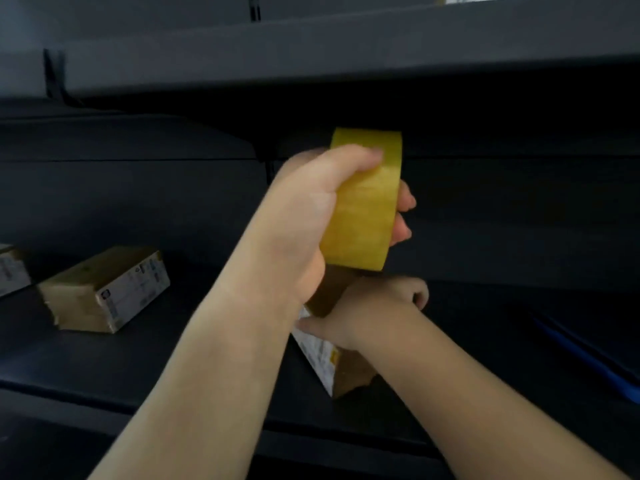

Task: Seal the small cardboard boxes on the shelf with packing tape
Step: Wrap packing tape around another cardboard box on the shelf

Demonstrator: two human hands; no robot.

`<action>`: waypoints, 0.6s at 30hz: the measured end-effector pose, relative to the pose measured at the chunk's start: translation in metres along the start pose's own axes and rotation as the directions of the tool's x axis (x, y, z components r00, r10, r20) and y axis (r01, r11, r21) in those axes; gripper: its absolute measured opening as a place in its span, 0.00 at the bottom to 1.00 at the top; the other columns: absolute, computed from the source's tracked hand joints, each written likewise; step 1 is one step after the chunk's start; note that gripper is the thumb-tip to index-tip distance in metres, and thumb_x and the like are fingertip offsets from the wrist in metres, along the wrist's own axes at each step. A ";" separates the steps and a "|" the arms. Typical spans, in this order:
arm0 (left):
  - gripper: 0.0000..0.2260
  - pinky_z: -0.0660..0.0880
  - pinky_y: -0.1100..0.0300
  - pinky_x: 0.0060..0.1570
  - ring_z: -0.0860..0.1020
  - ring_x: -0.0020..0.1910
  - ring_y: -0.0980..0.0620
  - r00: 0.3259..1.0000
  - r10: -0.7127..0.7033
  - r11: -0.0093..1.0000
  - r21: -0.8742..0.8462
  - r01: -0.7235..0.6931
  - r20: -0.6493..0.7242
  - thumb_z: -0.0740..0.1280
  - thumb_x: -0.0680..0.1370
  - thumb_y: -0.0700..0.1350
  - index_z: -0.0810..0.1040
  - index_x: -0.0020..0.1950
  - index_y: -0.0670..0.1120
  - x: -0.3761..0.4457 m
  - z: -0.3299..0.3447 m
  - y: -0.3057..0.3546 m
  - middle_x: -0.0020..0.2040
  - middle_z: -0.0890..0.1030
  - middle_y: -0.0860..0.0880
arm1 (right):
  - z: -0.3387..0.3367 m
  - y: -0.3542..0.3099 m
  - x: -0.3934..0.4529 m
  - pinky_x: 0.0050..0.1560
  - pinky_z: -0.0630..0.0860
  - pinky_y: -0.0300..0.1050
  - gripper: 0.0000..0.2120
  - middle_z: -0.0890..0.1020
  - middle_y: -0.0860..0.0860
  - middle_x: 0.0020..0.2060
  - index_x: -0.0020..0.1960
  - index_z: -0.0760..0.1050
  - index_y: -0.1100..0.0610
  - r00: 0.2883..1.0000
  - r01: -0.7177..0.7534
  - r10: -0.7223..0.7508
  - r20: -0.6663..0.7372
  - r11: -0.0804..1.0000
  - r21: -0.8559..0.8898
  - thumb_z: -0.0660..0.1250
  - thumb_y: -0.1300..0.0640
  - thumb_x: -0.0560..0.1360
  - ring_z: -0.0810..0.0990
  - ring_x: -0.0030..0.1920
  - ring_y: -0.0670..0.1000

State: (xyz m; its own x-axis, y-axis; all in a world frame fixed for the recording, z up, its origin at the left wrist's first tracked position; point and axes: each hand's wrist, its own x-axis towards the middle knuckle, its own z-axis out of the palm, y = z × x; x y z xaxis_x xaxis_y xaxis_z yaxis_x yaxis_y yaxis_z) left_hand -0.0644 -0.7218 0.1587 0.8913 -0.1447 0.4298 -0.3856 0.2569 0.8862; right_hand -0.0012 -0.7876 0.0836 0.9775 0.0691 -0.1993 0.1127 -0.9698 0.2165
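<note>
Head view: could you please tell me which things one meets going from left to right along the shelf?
Cut-off box at the left edge → taped cardboard box → box under the hands → blue strip at the right edge.

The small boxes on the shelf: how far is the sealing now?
Done: cannot tell; the box at left is too blurred to show tape. In hand: the left hand grips the tape roll, the right hand holds the box under it. Left: taping it.
</note>
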 end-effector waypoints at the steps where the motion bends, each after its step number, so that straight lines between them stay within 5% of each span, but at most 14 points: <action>1: 0.11 0.75 0.60 0.29 0.76 0.24 0.48 1.000 -0.012 1.000 0.016 0.012 -0.002 0.61 0.75 0.42 0.78 0.36 0.41 -0.001 0.002 -0.001 0.27 0.79 0.46 | 0.001 -0.001 -0.002 0.43 0.69 0.49 0.46 0.77 0.55 0.47 0.55 0.70 0.57 1.000 0.027 -0.027 0.004 0.998 0.052 0.46 0.19 0.60 0.76 0.44 0.57; 4: 0.10 0.75 0.61 0.30 0.75 0.23 0.50 0.996 -0.082 0.996 -0.020 0.082 -0.036 0.61 0.75 0.42 0.78 0.38 0.40 0.001 -0.006 -0.003 0.26 0.78 0.46 | 0.006 0.021 -0.001 0.50 0.74 0.48 0.52 0.74 0.54 0.62 0.68 0.65 0.52 0.989 0.145 -0.147 -0.009 0.962 0.232 0.46 0.17 0.57 0.76 0.54 0.56; 6: 0.08 0.76 0.62 0.29 0.75 0.23 0.52 0.992 -0.119 0.992 -0.052 0.117 -0.032 0.62 0.72 0.43 0.77 0.44 0.39 -0.003 -0.011 -0.001 0.26 0.78 0.47 | 0.009 0.047 0.007 0.58 0.71 0.46 0.56 0.60 0.54 0.73 0.75 0.52 0.49 0.979 0.204 -0.187 -0.082 0.905 0.373 0.52 0.18 0.56 0.69 0.65 0.55; 9: 0.17 0.76 0.61 0.28 0.76 0.24 0.53 0.991 -0.136 0.988 -0.070 0.136 0.007 0.64 0.65 0.46 0.75 0.50 0.38 -0.007 -0.021 -0.001 0.27 0.78 0.48 | 0.012 0.072 0.024 0.65 0.57 0.37 0.60 0.48 0.44 0.76 0.75 0.37 0.44 0.893 0.451 -0.318 -0.319 0.651 0.611 0.71 0.30 0.57 0.54 0.73 0.47; 12: 0.16 0.76 0.61 0.28 0.75 0.23 0.53 0.988 -0.142 0.986 -0.083 0.147 0.065 0.63 0.65 0.47 0.76 0.48 0.38 -0.013 -0.026 -0.001 0.27 0.77 0.48 | 0.022 0.065 0.039 0.65 0.58 0.30 0.49 0.60 0.38 0.70 0.71 0.53 0.38 0.753 0.647 -0.475 -0.456 0.405 0.646 0.78 0.43 0.59 0.59 0.68 0.39; 15: 0.16 0.76 0.60 0.29 0.75 0.23 0.52 0.986 -0.152 0.981 -0.114 0.159 0.070 0.63 0.66 0.47 0.77 0.47 0.38 -0.020 -0.025 -0.002 0.27 0.78 0.48 | 0.033 0.053 0.048 0.67 0.66 0.46 0.37 0.73 0.41 0.64 0.67 0.66 0.42 0.739 0.617 -0.556 -0.381 0.331 0.714 0.76 0.43 0.62 0.70 0.63 0.41; 18: 0.16 0.74 0.54 0.37 0.75 0.23 0.51 0.986 -0.169 0.984 -0.062 0.169 0.006 0.64 0.65 0.48 0.78 0.44 0.37 -0.026 -0.020 -0.005 0.27 0.78 0.47 | 0.039 0.044 0.049 0.67 0.67 0.49 0.30 0.74 0.42 0.63 0.64 0.69 0.39 0.742 0.581 -0.564 -0.363 0.269 0.768 0.73 0.41 0.64 0.71 0.63 0.43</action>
State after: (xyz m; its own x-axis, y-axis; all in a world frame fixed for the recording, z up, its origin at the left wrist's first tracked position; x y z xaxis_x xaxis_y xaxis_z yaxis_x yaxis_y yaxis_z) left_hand -0.0809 -0.7006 0.1397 0.9422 -0.1914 0.2750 -0.2140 0.2879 0.9334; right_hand 0.0443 -0.8357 0.0457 0.7264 0.6829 0.0775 0.4610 -0.4004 -0.7919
